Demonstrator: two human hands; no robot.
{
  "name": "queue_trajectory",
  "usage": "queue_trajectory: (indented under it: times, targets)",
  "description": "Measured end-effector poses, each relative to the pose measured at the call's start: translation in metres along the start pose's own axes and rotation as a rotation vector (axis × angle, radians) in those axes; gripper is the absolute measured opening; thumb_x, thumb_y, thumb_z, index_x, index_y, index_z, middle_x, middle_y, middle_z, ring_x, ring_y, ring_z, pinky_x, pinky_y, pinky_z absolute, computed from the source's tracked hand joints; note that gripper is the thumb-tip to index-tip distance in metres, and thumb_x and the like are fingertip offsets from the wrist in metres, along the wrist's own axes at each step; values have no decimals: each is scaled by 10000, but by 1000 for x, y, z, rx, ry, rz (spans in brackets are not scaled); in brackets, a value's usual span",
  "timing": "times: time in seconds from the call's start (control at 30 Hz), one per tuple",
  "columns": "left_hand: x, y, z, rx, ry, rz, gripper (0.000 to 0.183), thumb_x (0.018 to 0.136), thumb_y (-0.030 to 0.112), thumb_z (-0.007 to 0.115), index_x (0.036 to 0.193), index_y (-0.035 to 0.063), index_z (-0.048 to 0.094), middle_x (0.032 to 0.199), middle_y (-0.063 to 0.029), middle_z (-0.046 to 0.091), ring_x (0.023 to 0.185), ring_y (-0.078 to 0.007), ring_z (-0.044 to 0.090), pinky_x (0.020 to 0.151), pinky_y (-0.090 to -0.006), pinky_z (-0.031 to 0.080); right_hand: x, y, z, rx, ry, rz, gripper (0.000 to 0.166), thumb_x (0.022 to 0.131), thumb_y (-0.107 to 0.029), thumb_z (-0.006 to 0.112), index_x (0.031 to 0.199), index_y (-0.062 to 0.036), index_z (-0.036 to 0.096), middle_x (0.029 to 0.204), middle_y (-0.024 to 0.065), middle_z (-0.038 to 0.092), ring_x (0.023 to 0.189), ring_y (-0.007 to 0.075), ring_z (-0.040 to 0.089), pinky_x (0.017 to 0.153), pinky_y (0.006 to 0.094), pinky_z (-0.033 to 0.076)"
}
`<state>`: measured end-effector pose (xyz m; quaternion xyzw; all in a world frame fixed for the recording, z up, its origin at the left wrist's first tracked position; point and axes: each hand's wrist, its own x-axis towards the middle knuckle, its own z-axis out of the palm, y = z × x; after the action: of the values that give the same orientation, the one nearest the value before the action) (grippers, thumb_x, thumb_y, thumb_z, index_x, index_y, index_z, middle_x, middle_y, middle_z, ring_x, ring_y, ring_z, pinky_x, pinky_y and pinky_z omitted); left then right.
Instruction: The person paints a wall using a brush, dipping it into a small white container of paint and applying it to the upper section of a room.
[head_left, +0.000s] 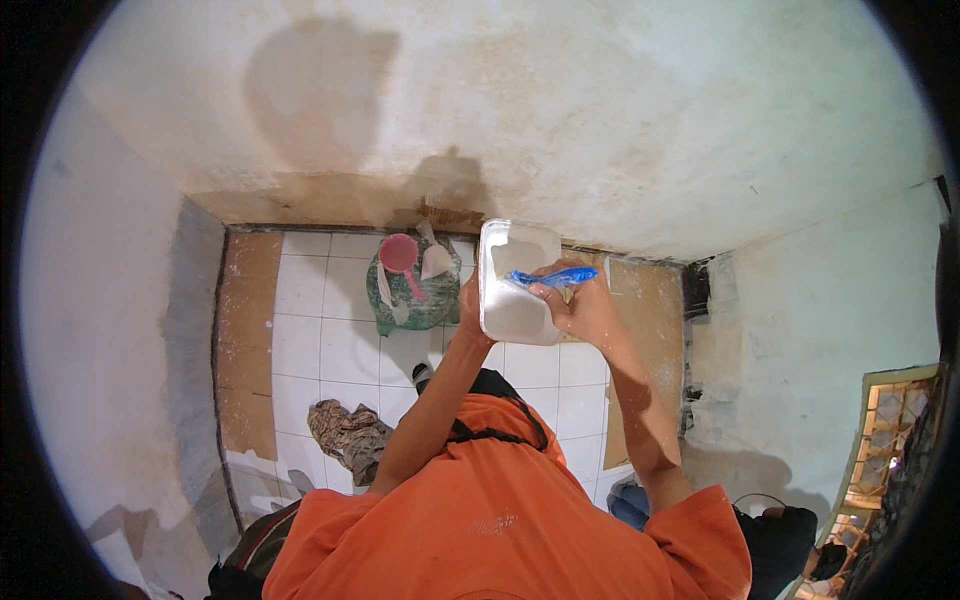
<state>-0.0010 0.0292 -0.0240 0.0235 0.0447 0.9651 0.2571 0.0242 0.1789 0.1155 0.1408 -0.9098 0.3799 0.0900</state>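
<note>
A white rectangular plastic tub is held up in front of my chest, its inside pale. My left hand grips it by its left side; the fingers behind it are hidden. My right hand is closed on the blue handle of a brush, which reaches over the tub; its bristles are hard to make out. Below and to the left, a pink plastic dipper and a clear plastic bag with pale contents rest on a green plastic sheet or bag on the tiled floor.
A stained, patchy wall rises ahead. Brown sheets line the floor's sides. A crumpled patterned cloth lies at lower left, and blue fabric at lower right. A dark bag is at my left, a lattice window at far right.
</note>
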Motion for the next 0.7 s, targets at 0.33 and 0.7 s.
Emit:
queue_trajectory:
  times: [0.33,0.7]
  targets:
    - [1,1,7,-48,-120,70,481,1023,346,372,1363,19,463,1248,-162,603,1087,-286,631,936,-435,531,-25,-18,-3,121,-56,209,87,806,-53,742,890,-32,741,872,122,706,842,253,640,756,356,495]
    - [4,-24,-11,130,-37,138,511,960,325,424,1326,-24,492,1246,-186,611,1086,-293,639,937,-438,534,-35,-10,-12,197,-33,87,85,804,-47,728,887,-29,737,838,121,707,780,261,652,732,368,503]
